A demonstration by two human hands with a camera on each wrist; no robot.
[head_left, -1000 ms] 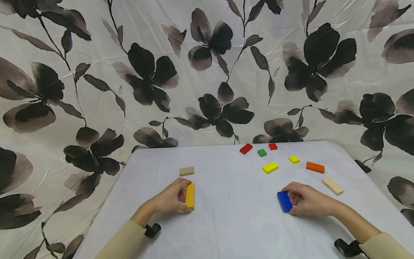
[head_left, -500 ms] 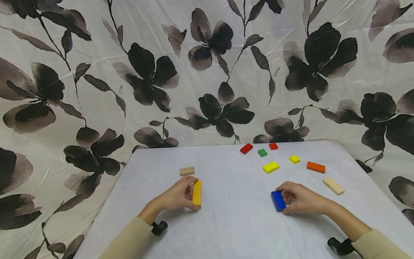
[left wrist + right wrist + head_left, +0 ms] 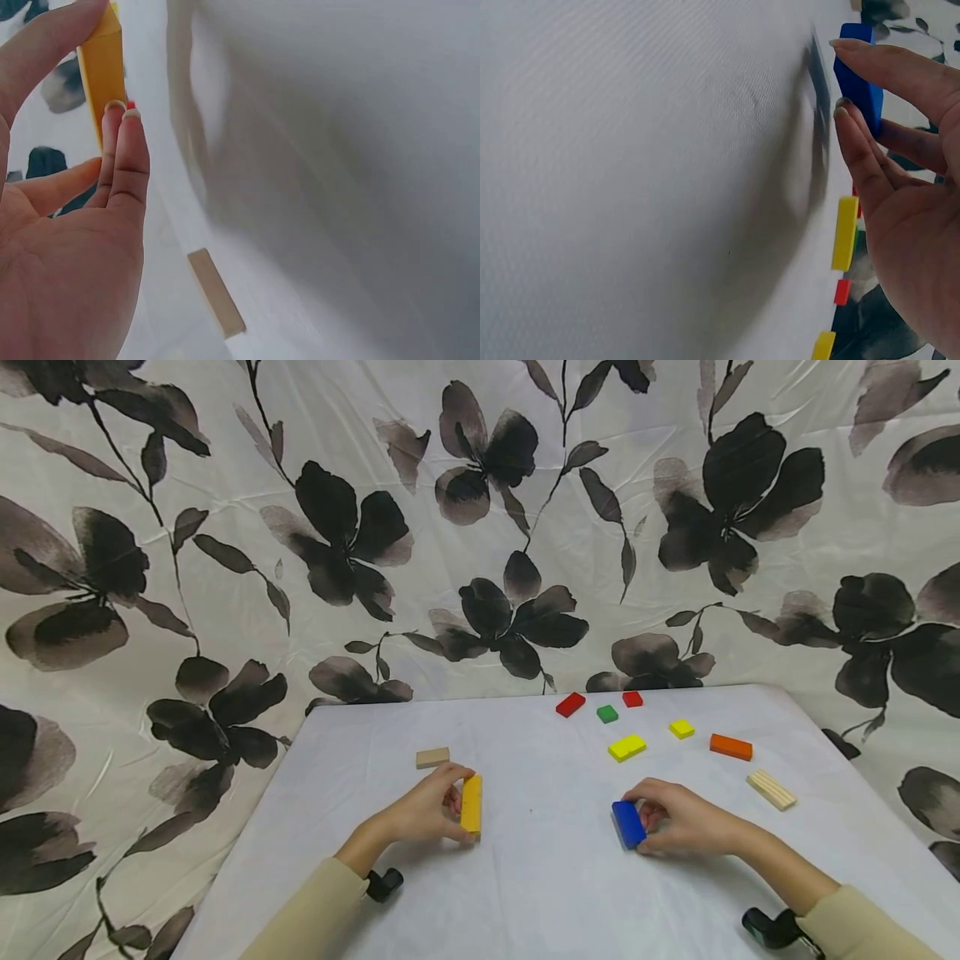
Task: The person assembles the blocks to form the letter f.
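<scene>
My left hand (image 3: 420, 808) pinches a long yellow block (image 3: 471, 806) by its two ends, between thumb and fingers. In the left wrist view the fingertips press against that yellow block (image 3: 105, 79). To the right, across a gap of white cloth, my right hand (image 3: 690, 818) pinches a blue block (image 3: 628, 825) the same way. The right wrist view shows the blue block (image 3: 859, 79) between thumb and fingers, with its shadow beside it on the cloth. Both blocks appear slightly raised. A beige block (image 3: 432, 757) lies just beyond the left hand.
On the white-covered table (image 3: 540, 893), toward the back right, lie two red blocks (image 3: 571, 705), a green one (image 3: 607, 714), two yellow ones (image 3: 627, 747), an orange one (image 3: 731, 747) and a ridged cream block (image 3: 771, 790). A floral cloth (image 3: 480, 527) hangs behind.
My left hand has moved right with the yellow block, and my right hand has moved left with the blue block. The gap between them has narrowed. The loose blocks have stayed put.
</scene>
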